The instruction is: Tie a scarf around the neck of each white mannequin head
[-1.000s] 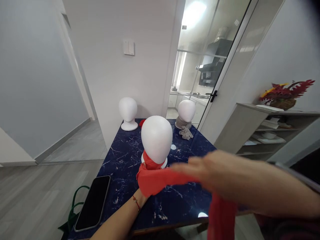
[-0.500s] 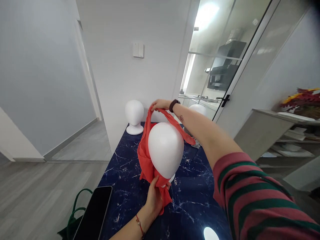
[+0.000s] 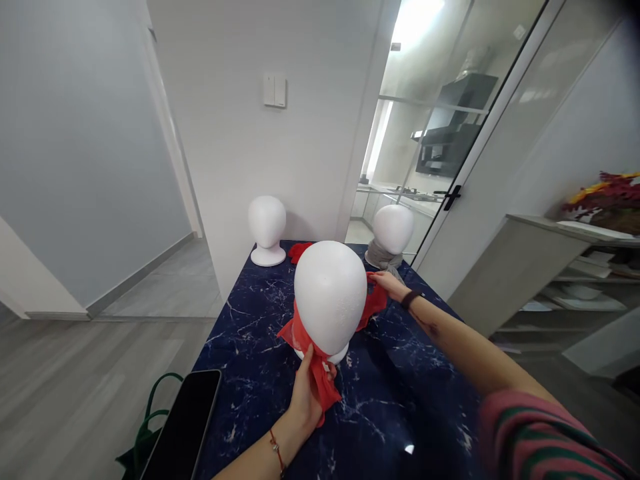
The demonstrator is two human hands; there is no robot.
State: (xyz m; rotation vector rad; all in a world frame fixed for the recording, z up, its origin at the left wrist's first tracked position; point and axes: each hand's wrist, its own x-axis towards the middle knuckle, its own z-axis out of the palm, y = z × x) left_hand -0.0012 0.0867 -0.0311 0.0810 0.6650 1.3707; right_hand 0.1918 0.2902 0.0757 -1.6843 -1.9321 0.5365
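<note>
A white foam mannequin head [image 3: 330, 297] stands upright on the dark blue marbled table, with a red scarf [image 3: 327, 393] around its neck. At the front, below the chin, my left hand [image 3: 306, 393] is closed on one end of the scarf. To the right of the head, my right hand [image 3: 389, 284] pinches the other part of the scarf, which stretches out from behind the neck. The head hides the middle of the scarf.
Behind stand a bare white foam head [image 3: 267, 230] at left and another foam head [image 3: 393, 230] with a grey scarf [image 3: 384, 257] at right. Red cloth [image 3: 300, 252] lies at the back. A black phone [image 3: 185, 423] rests at the table's left edge, beside a green bag [image 3: 143, 443].
My right hand has carried the scarf from above the head down to its right side, so the scarf now runs behind the neck. My left hand keeps its hold at the front.
</note>
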